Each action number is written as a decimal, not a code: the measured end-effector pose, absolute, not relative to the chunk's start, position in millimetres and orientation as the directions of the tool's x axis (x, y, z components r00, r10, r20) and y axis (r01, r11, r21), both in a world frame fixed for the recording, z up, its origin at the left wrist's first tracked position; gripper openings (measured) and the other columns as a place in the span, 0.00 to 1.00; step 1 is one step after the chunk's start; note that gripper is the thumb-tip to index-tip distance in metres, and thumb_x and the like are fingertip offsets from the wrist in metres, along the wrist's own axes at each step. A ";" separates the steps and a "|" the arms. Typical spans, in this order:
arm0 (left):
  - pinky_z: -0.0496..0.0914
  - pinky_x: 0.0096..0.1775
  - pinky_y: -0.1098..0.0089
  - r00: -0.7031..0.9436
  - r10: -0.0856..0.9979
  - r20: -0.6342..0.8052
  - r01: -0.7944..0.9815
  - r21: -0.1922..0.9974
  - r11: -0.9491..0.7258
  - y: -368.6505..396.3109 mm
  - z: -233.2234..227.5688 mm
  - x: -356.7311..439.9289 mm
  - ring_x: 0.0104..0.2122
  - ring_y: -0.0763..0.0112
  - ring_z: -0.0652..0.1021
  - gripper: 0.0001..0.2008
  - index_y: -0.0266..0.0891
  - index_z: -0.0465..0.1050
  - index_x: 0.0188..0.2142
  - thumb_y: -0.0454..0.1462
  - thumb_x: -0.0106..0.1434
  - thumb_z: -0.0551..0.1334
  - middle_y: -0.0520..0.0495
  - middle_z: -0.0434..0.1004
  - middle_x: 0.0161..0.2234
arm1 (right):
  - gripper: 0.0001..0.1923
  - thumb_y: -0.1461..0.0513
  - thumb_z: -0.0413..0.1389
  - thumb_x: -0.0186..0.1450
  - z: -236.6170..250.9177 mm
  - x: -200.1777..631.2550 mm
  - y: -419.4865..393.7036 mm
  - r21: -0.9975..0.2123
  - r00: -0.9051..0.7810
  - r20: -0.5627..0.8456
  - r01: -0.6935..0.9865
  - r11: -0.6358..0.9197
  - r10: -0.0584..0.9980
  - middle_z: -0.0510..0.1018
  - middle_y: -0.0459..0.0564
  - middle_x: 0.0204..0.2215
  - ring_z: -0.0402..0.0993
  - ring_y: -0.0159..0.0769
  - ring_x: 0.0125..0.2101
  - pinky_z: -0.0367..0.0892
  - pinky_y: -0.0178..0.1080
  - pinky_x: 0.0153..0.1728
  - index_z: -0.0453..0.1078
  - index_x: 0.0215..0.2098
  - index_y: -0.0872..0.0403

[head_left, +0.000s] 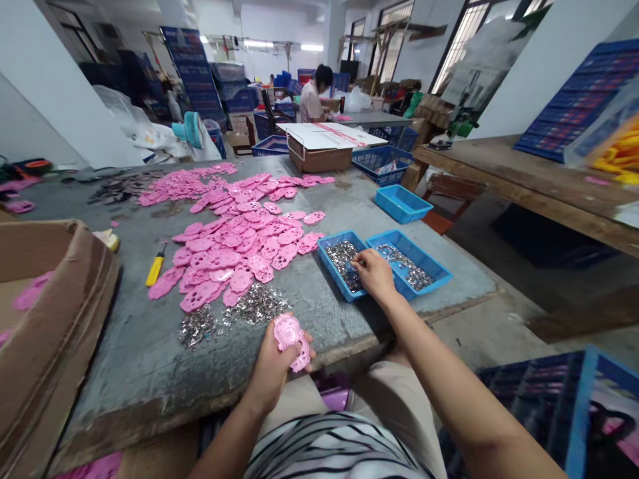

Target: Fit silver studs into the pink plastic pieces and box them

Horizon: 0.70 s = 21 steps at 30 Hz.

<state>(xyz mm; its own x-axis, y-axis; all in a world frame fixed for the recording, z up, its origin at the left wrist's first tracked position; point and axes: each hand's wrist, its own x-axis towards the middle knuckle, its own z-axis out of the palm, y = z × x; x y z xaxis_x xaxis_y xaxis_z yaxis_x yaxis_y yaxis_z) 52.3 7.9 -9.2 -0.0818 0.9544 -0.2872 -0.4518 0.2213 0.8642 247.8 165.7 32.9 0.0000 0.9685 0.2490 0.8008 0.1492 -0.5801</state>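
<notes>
One pink plate (291, 339) sits gripped in the left hand (276, 364) at the table (150, 359) edge; it looks light, stiff and thin, best held by its rim. Right hand (374, 273), fingers pinched, picks in the nearer of two touching bins (344, 266) of tiny, slippery metal bits. Dozens more plates (234, 239) lie beyond, a third bin (402, 203) farther off.

We note a yellow-handled screwdriver (155, 267) lying left of the pink pile, an open cardboard box (47, 319) at the left edge, a shut carton (322, 148) at the far end, and an empty blue tray (402, 202) beside it.
</notes>
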 end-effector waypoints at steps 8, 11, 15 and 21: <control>0.71 0.21 0.69 -0.091 0.949 -0.303 -0.462 0.857 0.229 8.1 -7.4 51.3 0.24 0.66 0.77 0.33 0.39 0.56 0.52 0.36 0.48 0.68 0.50 0.76 0.30 | 0.06 0.63 0.53 0.58 34.3 249.6 158.9 -0.721 0.055 0.353 0.652 0.235 0.934 0.74 0.47 0.26 0.68 0.35 0.28 0.62 0.38 0.32 0.65 0.23 0.51; 0.70 0.20 0.71 -0.099 0.941 -0.324 -0.483 0.842 0.239 5.6 2.7 53.3 0.23 0.68 0.76 0.34 0.39 0.57 0.51 0.39 0.48 0.70 0.50 0.76 0.29 | 0.07 0.59 0.55 0.58 36.2 241.3 136.3 -0.869 -0.001 0.302 0.412 0.275 0.953 0.71 0.45 0.23 0.65 0.33 0.25 0.61 0.36 0.30 0.66 0.24 0.52; 0.68 0.18 0.73 -0.142 0.921 -0.362 -0.522 0.818 0.241 6.6 15.5 62.3 0.22 0.70 0.75 0.35 0.38 0.58 0.50 0.40 0.46 0.71 0.51 0.75 0.27 | 0.09 0.56 0.57 0.57 32.0 217.7 91.6 -0.984 -0.309 0.110 0.102 0.148 0.945 0.69 0.44 0.22 0.64 0.32 0.25 0.62 0.36 0.30 0.66 0.24 0.53; 0.70 0.18 0.72 -0.300 0.885 -0.356 -0.437 0.876 0.204 12.4 17.6 77.4 0.21 0.70 0.75 0.36 0.40 0.60 0.51 0.37 0.42 0.71 0.55 0.73 0.28 | 0.15 0.53 0.58 0.58 15.7 192.4 56.8 -0.999 -0.371 0.025 0.029 0.039 0.928 0.69 0.50 0.35 0.68 0.33 0.31 0.65 0.38 0.34 0.65 0.22 0.54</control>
<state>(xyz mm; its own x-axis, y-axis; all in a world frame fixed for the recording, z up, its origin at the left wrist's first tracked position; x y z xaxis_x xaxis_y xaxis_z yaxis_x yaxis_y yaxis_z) 77.4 12.4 17.6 -0.3003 0.8848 -0.3562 -0.4372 0.2043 0.8759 192.4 56.8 15.7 -0.3707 0.9284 0.0249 0.0295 0.0386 -0.9988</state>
